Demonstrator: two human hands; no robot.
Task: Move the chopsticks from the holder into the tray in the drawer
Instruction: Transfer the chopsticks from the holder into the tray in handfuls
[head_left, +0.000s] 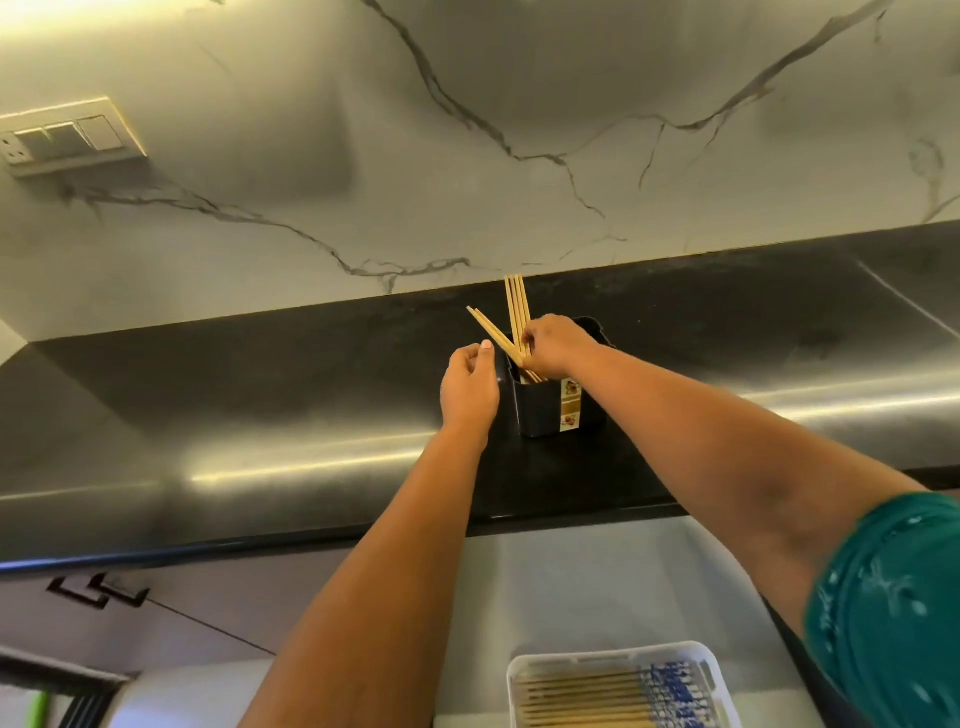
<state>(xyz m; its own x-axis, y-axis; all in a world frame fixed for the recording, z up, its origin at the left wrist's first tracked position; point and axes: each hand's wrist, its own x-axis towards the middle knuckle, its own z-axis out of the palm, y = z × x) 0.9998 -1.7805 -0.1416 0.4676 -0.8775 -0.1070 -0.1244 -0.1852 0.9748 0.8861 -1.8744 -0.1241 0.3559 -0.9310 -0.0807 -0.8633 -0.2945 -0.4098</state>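
Observation:
A black holder with a patterned label stands on the dark counter. Several wooden chopsticks stick up out of it, some upright, two leaning left. My right hand is over the holder's mouth with its fingers closed around the upright chopsticks. My left hand sits just left of the holder, fingers curled, touching or nearly touching its side and holding nothing I can see. At the bottom of the view, a white tray in the open drawer holds several chopsticks with blue-patterned ends.
The dark counter runs across the view, with a marble wall behind it and a switch plate at the upper left. The pale drawer interior lies below the counter's front edge. Cabinet fronts with dark handles are at the lower left.

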